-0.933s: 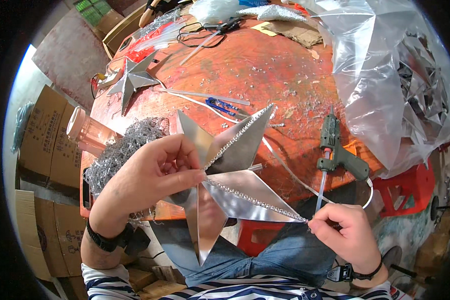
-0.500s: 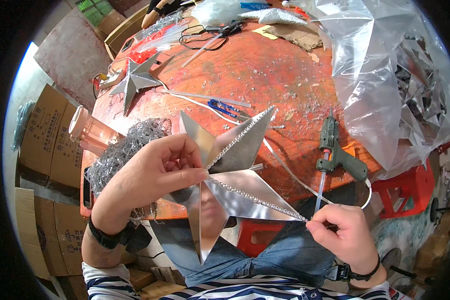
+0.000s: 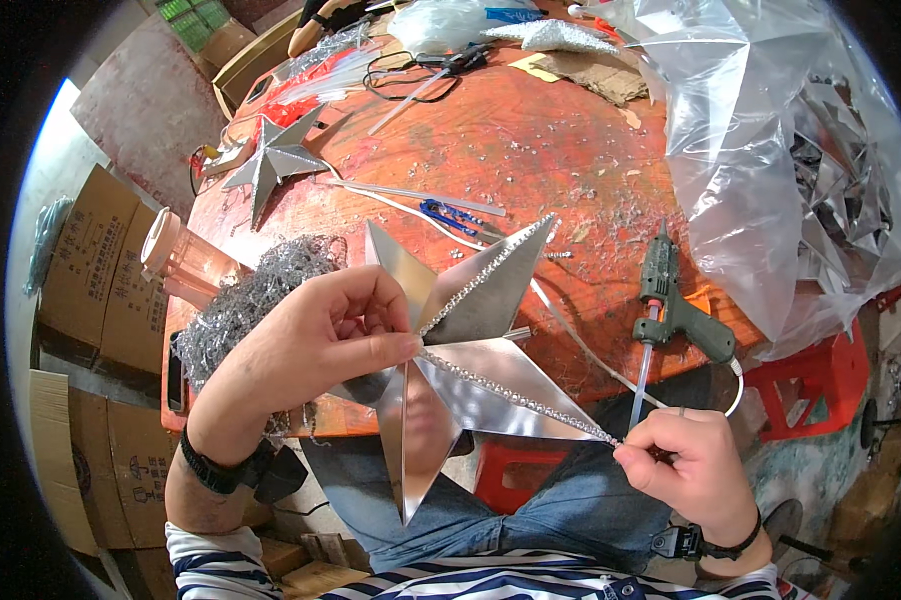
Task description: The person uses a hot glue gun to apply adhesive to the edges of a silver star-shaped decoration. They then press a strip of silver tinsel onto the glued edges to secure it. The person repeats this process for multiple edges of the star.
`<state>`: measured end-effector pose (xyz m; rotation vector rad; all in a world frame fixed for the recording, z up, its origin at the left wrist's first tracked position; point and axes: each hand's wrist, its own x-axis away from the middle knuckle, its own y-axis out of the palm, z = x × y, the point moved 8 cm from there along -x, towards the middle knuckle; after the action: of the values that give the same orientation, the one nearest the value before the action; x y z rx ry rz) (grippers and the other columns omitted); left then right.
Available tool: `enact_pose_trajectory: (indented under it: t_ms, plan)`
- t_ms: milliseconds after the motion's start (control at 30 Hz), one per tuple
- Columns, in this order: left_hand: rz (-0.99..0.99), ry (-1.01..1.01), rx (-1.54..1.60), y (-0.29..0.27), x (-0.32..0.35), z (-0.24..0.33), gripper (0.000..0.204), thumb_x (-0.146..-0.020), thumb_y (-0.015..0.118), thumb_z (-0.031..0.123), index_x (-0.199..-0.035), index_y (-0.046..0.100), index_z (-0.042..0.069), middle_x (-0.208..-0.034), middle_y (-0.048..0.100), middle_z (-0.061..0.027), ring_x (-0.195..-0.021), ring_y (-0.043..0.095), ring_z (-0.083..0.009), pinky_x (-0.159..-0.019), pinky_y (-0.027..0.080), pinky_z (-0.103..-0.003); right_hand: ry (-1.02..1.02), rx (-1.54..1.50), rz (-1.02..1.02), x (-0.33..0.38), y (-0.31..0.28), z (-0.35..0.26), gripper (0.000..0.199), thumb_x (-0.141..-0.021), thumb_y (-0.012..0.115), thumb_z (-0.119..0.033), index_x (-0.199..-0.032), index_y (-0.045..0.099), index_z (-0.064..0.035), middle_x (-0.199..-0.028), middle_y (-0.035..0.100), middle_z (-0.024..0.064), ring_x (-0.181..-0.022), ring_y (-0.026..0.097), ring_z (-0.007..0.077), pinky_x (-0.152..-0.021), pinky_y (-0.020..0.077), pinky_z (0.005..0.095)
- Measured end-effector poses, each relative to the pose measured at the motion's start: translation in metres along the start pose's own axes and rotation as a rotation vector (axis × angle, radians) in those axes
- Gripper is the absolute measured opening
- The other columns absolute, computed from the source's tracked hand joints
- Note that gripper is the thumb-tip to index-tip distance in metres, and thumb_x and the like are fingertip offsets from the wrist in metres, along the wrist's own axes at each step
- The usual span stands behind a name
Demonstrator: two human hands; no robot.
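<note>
A shiny silver star [image 3: 486, 385] lies tilted above my lap at the table's near edge. A silver bead chain [image 3: 516, 396] runs along the ridge of its right point, and beads also line the upper right point. My left hand [image 3: 356, 325] is closed at the star's centre, its thumb and forefinger pressing the bead chain there; its other fingers curl behind. At the tip of the right point, my right hand [image 3: 686, 462] pinches the end of the bead chain. Left of my left hand sits a tangled heap of silver bead chain [image 3: 261, 300].
A green glue gun [image 3: 666, 305] with a glue stick stands on the orange-red table [image 3: 451, 150] at right. Blue-handled snips [image 3: 451, 215] and a finished-looking star [image 3: 271, 165] lie farther back. A plastic bag of silver stars [image 3: 841, 170], a pink cup [image 3: 176, 255] and a red stool [image 3: 811, 385] are around.
The view has shifted slightly. Both hands keep their hold on the star and bead chain, with hardly any movement.
</note>
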<state>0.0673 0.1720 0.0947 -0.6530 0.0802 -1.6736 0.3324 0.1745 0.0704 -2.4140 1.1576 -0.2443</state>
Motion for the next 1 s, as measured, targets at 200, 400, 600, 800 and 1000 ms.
enact_pose_trajectory:
  t_ms: [200, 400, 600, 800, 1000]
  plan:
    - [-0.013, -0.006, 0.053, 0.002, 0.001, 0.002, 0.015, -0.083, 0.070, 0.009, -0.089, 0.058, 0.004, -0.081, 0.055, 0.0044, -0.073, 0.049, -0.0012, -0.065, 0.041, -0.017, 0.060, -0.020, -0.024, -0.002, 0.004, 0.008, 0.013, -0.081, 0.069, -0.015, -0.076, 0.063, -0.0042, -0.063, 0.060, 0.0064, -0.055, 0.057, 0.0191, -0.053, 0.0434, 0.0293]
    - [-0.064, -0.040, 0.086, 0.002, -0.002, 0.001, 0.013, -0.085, 0.067, 0.010, -0.093, 0.060, 0.002, -0.075, 0.054, 0.0051, -0.063, 0.046, 0.0003, -0.054, 0.036, -0.016, 0.063, -0.029, -0.031, -0.006, 0.006, 0.011, 0.013, -0.082, 0.069, -0.016, -0.079, 0.064, -0.0043, -0.063, 0.059, 0.0070, -0.057, 0.057, 0.0186, -0.053, 0.0429, 0.0294]
    - [-0.125, -0.106, 0.333, -0.009, -0.005, -0.017, 0.018, -0.094, 0.054, 0.016, -0.104, 0.060, 0.002, -0.070, 0.055, 0.0020, -0.051, 0.044, -0.0023, -0.042, 0.031, -0.017, 0.003, 0.070, -0.018, -0.007, 0.006, 0.006, 0.013, -0.077, 0.072, -0.012, -0.078, 0.064, -0.0015, -0.068, 0.060, 0.0067, -0.060, 0.057, 0.0166, -0.054, 0.0427, 0.0281]
    - [0.511, 0.217, 0.677, -0.070, 0.026, -0.033, 0.028, -0.099, 0.044, 0.022, -0.121, 0.049, 0.004, -0.076, 0.051, 0.0012, -0.050, 0.040, -0.0050, -0.041, 0.028, -0.019, -0.113, 0.221, -0.017, 0.000, -0.042, -0.007, 0.033, -0.070, 0.079, -0.017, -0.095, 0.067, -0.0004, -0.094, 0.066, 0.0123, -0.087, 0.064, 0.0257, -0.078, 0.0504, 0.0357]
    - [1.019, 0.469, 0.416, -0.084, 0.074, -0.093, 0.028, -0.102, 0.041, 0.028, -0.116, 0.052, 0.007, -0.076, 0.049, 0.0028, -0.054, 0.039, -0.0041, -0.045, 0.027, -0.019, -0.037, 0.718, 0.188, -0.025, -0.067, 0.031, 0.065, -0.069, 0.078, -0.019, -0.123, 0.050, 0.0026, -0.125, 0.051, 0.0195, -0.114, 0.051, 0.0369, -0.098, 0.0402, 0.0402]
